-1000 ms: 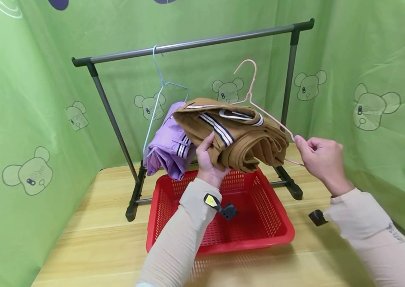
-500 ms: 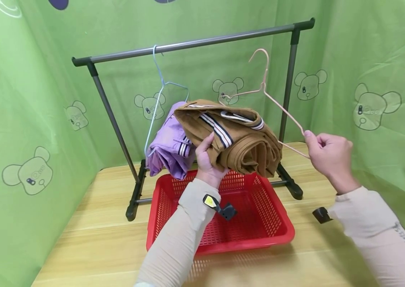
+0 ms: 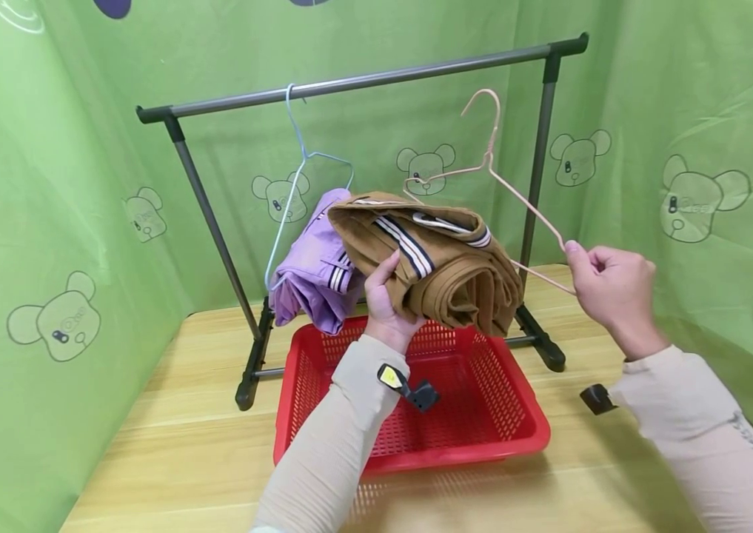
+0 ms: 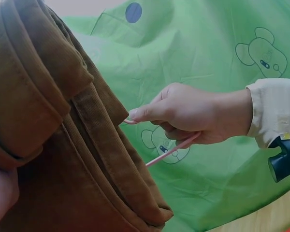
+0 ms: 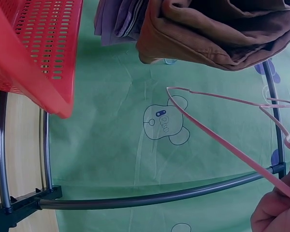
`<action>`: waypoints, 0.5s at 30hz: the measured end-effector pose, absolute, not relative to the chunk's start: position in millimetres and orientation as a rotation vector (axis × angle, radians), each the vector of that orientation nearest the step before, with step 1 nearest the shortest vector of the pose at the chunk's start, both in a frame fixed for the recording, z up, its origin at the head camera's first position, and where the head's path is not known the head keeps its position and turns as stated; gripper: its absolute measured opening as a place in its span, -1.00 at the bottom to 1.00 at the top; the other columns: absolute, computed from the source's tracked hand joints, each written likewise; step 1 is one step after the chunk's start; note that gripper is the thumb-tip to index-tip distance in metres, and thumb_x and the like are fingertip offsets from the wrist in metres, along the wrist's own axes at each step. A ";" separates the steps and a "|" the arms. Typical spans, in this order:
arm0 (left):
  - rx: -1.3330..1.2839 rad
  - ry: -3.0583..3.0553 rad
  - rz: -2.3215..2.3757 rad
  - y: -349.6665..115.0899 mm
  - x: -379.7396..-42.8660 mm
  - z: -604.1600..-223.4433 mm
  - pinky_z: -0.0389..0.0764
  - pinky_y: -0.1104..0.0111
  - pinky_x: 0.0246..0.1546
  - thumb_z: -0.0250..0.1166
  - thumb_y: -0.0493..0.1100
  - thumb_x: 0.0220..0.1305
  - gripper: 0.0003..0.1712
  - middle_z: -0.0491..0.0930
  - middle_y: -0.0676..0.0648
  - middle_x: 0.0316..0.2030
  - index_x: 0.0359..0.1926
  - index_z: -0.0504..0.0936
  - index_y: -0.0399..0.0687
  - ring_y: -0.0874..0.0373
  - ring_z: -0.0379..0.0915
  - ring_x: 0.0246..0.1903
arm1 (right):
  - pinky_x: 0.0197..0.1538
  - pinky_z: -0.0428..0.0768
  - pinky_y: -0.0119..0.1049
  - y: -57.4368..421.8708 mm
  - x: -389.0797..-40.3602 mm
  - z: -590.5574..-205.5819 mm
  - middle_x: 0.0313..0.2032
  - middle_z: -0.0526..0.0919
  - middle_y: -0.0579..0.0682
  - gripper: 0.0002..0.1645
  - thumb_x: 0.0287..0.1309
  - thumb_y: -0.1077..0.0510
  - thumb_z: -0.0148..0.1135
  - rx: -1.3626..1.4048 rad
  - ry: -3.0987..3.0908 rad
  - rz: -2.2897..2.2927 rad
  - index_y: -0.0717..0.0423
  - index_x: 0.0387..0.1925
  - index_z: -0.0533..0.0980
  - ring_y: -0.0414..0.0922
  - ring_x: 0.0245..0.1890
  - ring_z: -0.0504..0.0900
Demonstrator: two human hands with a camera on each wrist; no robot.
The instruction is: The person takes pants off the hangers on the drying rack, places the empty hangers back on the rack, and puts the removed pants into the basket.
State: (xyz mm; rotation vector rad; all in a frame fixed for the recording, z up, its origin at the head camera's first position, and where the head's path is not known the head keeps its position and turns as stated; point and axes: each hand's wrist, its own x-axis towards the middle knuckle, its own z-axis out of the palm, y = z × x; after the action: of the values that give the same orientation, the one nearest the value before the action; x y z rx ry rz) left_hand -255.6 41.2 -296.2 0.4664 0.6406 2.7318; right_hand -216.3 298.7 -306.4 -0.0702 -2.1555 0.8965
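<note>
My left hand [image 3: 386,300] grips a folded bundle of brown trousers [image 3: 446,266] from below, its thumb beside a white-and-dark striped trim. The bundle is up over the basket. My right hand [image 3: 612,287] holds a pink wire hanger [image 3: 492,141] by its right corner, hook upward. From the head, the hanger passes behind the trousers, which hide part of its lower bar. In the right wrist view, the hanger's far end [image 5: 232,149] is bare and apart from the brown cloth [image 5: 208,43]. The left wrist view shows the right thumb and fingers [image 4: 183,108] pinching the wire.
A grey clothes rack [image 3: 383,79] stands on the wooden table [image 3: 169,444]. Purple trousers [image 3: 319,259] hang from its bar on a blue hanger [image 3: 298,137]. Below is a red plastic basket [image 3: 456,463]. Green curtains [image 3: 109,185] surround the table.
Over the first half second my right hand drew the pink hanger to the right and up, partly out from behind the brown trousers. Since then both hands are nearly still.
</note>
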 end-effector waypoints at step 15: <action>0.473 0.640 2.682 37.7 -254.4 -302.8 0.54 0.46 -0.28 -0.08 -0.11 0.32 -0.70 0.62 0.04 -0.38 -0.24 0.56 -0.10 0.26 0.55 -0.39 | -0.65 0.22 -0.33 296.9 -218.0 -303.3 -0.85 0.39 -0.15 -0.36 0.32 -0.15 0.11 -0.051 -2.136 0.900 0.11 -0.81 0.45 -0.14 -0.79 0.29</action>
State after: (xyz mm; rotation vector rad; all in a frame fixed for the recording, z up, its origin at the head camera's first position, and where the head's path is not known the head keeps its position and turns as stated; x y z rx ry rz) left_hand -254.4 37.7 -302.8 0.4726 0.6397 2.6819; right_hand -218.0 296.9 -303.3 -0.0514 -2.1359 0.8999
